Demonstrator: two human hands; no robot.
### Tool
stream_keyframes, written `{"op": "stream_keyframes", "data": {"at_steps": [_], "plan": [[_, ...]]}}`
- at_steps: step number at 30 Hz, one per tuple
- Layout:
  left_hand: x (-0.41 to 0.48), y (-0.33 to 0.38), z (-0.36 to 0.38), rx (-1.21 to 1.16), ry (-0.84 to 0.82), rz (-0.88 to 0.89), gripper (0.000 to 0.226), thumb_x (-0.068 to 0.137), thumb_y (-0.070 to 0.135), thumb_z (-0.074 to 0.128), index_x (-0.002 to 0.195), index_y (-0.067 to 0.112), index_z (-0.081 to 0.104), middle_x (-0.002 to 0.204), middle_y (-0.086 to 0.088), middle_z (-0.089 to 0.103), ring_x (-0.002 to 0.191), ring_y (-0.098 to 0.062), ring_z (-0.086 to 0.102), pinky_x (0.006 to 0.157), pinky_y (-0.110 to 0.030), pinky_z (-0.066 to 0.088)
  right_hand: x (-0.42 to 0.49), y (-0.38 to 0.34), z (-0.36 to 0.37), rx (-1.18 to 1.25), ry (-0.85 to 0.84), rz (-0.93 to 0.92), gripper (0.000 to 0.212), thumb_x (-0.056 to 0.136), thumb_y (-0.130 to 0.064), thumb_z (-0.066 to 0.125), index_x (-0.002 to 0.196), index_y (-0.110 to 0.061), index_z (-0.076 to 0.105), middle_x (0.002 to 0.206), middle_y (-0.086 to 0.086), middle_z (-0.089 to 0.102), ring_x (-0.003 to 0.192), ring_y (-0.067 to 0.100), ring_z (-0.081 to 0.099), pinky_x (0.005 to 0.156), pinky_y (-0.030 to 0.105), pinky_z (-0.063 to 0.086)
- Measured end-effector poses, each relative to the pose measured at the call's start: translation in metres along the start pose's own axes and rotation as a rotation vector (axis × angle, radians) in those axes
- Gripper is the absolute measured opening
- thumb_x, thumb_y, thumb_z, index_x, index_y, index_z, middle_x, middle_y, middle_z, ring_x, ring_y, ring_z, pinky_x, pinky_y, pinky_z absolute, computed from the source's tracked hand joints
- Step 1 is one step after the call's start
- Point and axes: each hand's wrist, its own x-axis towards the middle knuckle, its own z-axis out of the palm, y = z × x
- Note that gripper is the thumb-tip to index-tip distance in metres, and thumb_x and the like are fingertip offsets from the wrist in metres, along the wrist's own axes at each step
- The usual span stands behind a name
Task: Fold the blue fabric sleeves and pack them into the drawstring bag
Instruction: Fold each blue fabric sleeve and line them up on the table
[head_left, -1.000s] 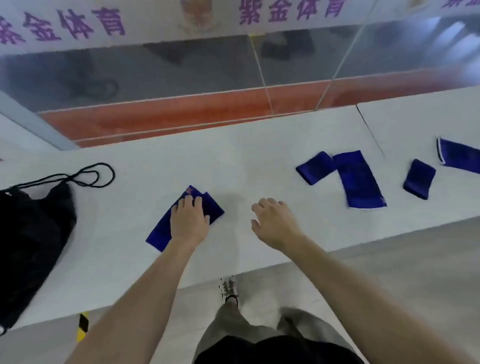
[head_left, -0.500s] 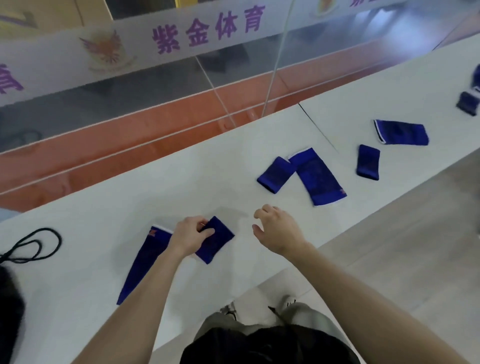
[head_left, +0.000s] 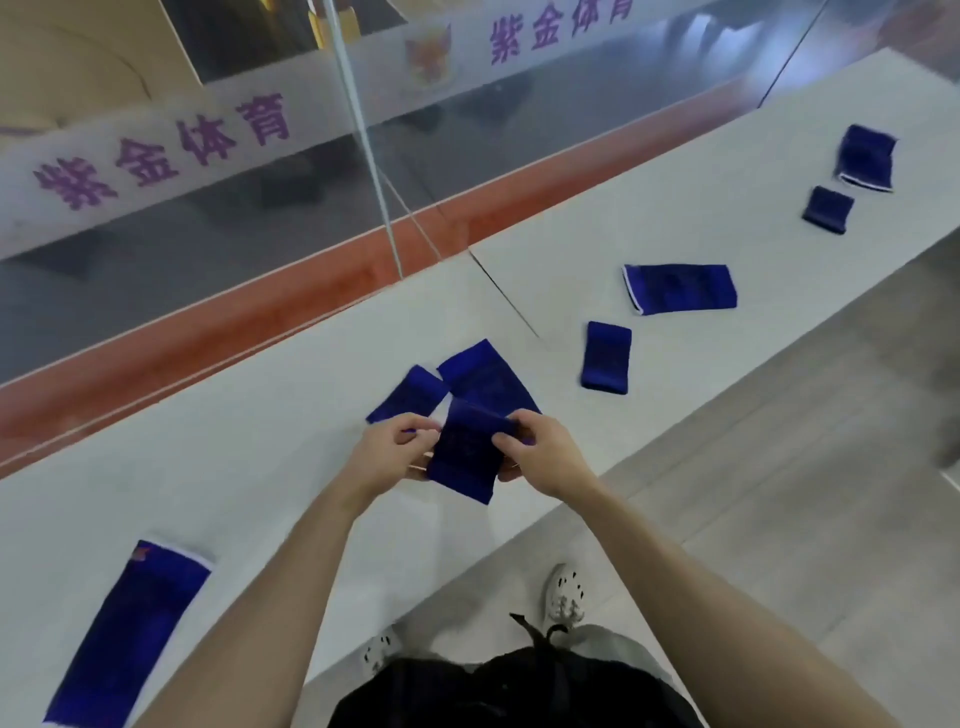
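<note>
A small blue sleeve (head_left: 465, 457) hangs above the white table's front edge, pinched at its top corners by my left hand (head_left: 387, 457) and my right hand (head_left: 545, 457). Just behind it two more blue sleeves lie touching: a short one (head_left: 408, 397) and a longer one (head_left: 485, 382). A long blue sleeve with a white cuff (head_left: 130, 629) lies flat at the lower left. Further right lie a small folded sleeve (head_left: 606, 357), a white-cuffed sleeve (head_left: 680, 288), another small one (head_left: 827, 209) and one at the far end (head_left: 865, 158). The drawstring bag is out of view.
The white table (head_left: 260, 441) runs diagonally, with a seam between two tops (head_left: 506, 296). A glass wall with purple lettering (head_left: 156, 156) stands right behind it. Grey floor (head_left: 779, 467) lies to the right, where my shoes show.
My view swung right, so the bag left the frame. My left hand lifted the small sleeve off the table, my right hand joined it, and both now hold it up.
</note>
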Motion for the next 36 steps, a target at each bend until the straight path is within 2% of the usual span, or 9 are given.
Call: {"op": "stream_keyframes", "data": {"at_steps": [6, 10, 12, 16, 19, 24, 28, 31, 36], "plan": [[0.044, 0.053, 0.104, 0.153, 0.027, -0.029, 0.014, 0.111, 0.018, 0.066, 0.121, 0.016, 0.076, 0.105, -0.003, 0.086, 0.099, -0.022, 0.083, 0.091, -0.041, 0.068, 0.010, 0.046, -0.138, -0.106, 0.153, -0.024, 0.016, 0.105, -0.021, 0.066, 0.118, -0.027, 0.072, 0.096, -0.002, 0.078, 0.074, 0.022, 0.078, 0.081, 0.048, 0.067], [0.094, 0.096, 0.170, 0.283, -0.047, -0.021, 0.012, 0.109, 0.023, 0.067, 0.117, 0.022, 0.076, 0.101, 0.001, 0.086, 0.096, -0.020, 0.083, 0.093, -0.050, 0.069, 0.014, 0.068, -0.221, -0.097, 0.236, 0.009, 0.015, 0.105, -0.023, 0.065, 0.118, -0.028, 0.071, 0.102, -0.004, 0.077, 0.085, 0.018, 0.078, 0.082, 0.044, 0.068], [0.118, 0.124, 0.202, 0.485, -0.110, 0.031, 0.012, 0.107, 0.031, 0.067, 0.115, 0.028, 0.075, 0.100, 0.008, 0.084, 0.096, -0.014, 0.081, 0.090, -0.047, 0.068, 0.015, 0.078, -0.260, -0.100, 0.291, 0.022, 0.013, 0.105, -0.026, 0.065, 0.115, -0.029, 0.072, 0.103, -0.006, 0.077, 0.087, 0.017, 0.077, 0.082, 0.041, 0.067], [0.172, 0.183, 0.266, 1.178, -0.111, 0.327, 0.022, 0.109, 0.039, 0.058, 0.125, 0.030, 0.070, 0.116, 0.006, 0.078, 0.105, -0.022, 0.073, 0.092, -0.041, 0.059, 0.016, 0.100, -0.332, -0.083, 0.398, 0.077, 0.011, 0.104, -0.029, 0.065, 0.113, -0.031, 0.072, 0.099, -0.009, 0.078, 0.087, 0.015, 0.076, 0.080, 0.039, 0.065], [0.218, 0.223, 0.316, 1.334, -0.136, 0.457, 0.029, 0.109, 0.043, 0.054, 0.131, 0.029, 0.067, 0.121, 0.003, 0.077, 0.106, -0.024, 0.072, 0.091, -0.041, 0.058, 0.018, 0.118, -0.383, -0.075, 0.477, 0.131, 0.010, 0.104, -0.029, 0.065, 0.111, -0.031, 0.072, 0.096, -0.008, 0.079, 0.085, 0.015, 0.077, 0.079, 0.042, 0.066], [0.301, 0.291, 0.404, 1.406, -0.218, 0.546, 0.027, 0.110, 0.039, 0.054, 0.128, 0.026, 0.069, 0.120, 0.002, 0.075, 0.106, -0.024, 0.071, 0.087, -0.042, 0.058, 0.041, 0.141, -0.476, -0.079, 0.560, 0.202, 0.008, 0.104, -0.030, 0.063, 0.106, -0.031, 0.071, 0.096, -0.008, 0.078, 0.086, 0.016, 0.076, 0.078, 0.047, 0.066], [0.393, 0.342, 0.480, 1.387, -0.235, 0.584, 0.033, 0.113, 0.039, 0.052, 0.136, 0.022, 0.067, 0.132, -0.004, 0.072, 0.115, -0.027, 0.070, 0.094, -0.041, 0.057, 0.082, 0.152, -0.556, -0.116, 0.600, 0.227, 0.011, 0.107, -0.027, 0.061, 0.111, -0.030, 0.071, 0.096, -0.012, 0.076, 0.086, 0.007, 0.073, 0.065, 0.027, 0.055], [0.464, 0.388, 0.541, 1.329, -0.209, 0.579, 0.036, 0.112, 0.038, 0.053, 0.141, 0.020, 0.066, 0.138, -0.007, 0.066, 0.122, -0.030, 0.068, 0.099, -0.044, 0.056, 0.116, 0.157, -0.615, -0.114, 0.583, 0.263, 0.013, 0.107, -0.025, 0.061, 0.114, -0.033, 0.069, 0.097, -0.011, 0.076, 0.088, 0.010, 0.072, 0.065, 0.024, 0.051], [0.561, 0.454, 0.625, 1.282, -0.119, 0.581, 0.044, 0.110, 0.023, 0.056, 0.153, 0.013, 0.049, 0.150, -0.009, 0.051, 0.134, -0.031, 0.054, 0.098, -0.047, 0.054, 0.155, 0.161, -0.689, -0.100, 0.535, 0.302, 0.015, 0.106, -0.026, 0.060, 0.114, -0.034, 0.069, 0.098, -0.012, 0.075, 0.090, 0.012, 0.073, 0.072, 0.030, 0.058]]}}
